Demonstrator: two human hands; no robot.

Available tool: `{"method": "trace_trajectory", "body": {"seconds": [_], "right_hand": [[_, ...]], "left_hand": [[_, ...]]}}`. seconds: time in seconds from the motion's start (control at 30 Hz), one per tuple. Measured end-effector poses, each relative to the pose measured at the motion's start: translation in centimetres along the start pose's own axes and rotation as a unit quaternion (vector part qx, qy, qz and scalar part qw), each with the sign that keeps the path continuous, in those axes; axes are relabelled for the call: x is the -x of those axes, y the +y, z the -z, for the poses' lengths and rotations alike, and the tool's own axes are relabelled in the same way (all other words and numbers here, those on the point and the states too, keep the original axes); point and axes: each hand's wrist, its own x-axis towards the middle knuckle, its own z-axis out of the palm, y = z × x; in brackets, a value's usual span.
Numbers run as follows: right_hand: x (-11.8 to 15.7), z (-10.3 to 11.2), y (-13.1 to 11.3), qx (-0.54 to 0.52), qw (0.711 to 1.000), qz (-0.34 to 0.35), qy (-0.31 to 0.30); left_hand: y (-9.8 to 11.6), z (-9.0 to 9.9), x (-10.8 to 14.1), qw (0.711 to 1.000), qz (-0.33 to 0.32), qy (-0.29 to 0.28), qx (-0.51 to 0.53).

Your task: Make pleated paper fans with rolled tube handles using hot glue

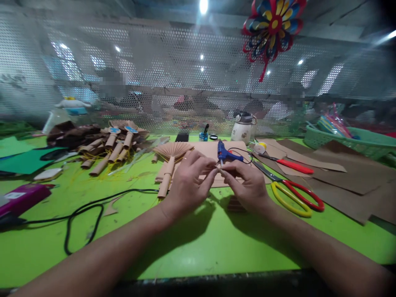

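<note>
Both my hands meet over the middle of the green table, fingertips pinched together around a small piece too hidden to name. My left hand [193,175] is closed at the thumb and forefinger, and so is my right hand [247,179]. Just behind the fingers lies a blue glue gun [227,154], on brown paper sheets [204,147]. To the left of my left hand rests a pleated brown paper fan [173,152] with a rolled paper handle [167,179]. Beneath my right hand is a small brown folded piece [236,204].
Scissors with red and yellow handles [292,198] lie right of my right hand, near a red-handled tool [293,166]. A pile of paper-handled fans [114,144] sits back left. A black cable [93,206] loops at left. A white jug [243,126] and green basket [349,142] stand behind.
</note>
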Motion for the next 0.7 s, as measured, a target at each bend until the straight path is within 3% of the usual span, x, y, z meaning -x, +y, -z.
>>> {"method": "trace_trajectory", "body": {"seconds": [0.1,0.17,0.27,0.43,0.57,0.7], "right_hand": [[-0.1,-0.1,0.2,-0.096,0.99,-0.097,-0.019],[-0.2,-0.2,0.3,-0.142,0.98,-0.137,-0.023],[-0.5,-0.1,0.2,-0.179,0.969,-0.167,-0.037],[-0.9,0.5,0.0,-0.181,0.963,-0.186,-0.075],[-1.1,1.1,0.2,-0.108,0.977,-0.14,-0.119],[-1.5,1.5,0.2,-0.101,0.975,-0.128,-0.154]], "left_hand": [[-0.6,-0.1,-0.1,0.996,-0.051,-0.056,-0.054],[-1.1,-0.2,0.0,0.992,-0.038,-0.106,-0.054],[-1.4,-0.5,0.0,0.99,-0.002,-0.135,-0.044],[-0.8,-0.5,0.0,0.985,0.07,-0.156,0.028],[-0.4,-0.7,0.2,0.968,0.141,-0.199,0.05],[-0.5,-0.9,0.6,0.965,0.136,-0.217,0.058]]}}
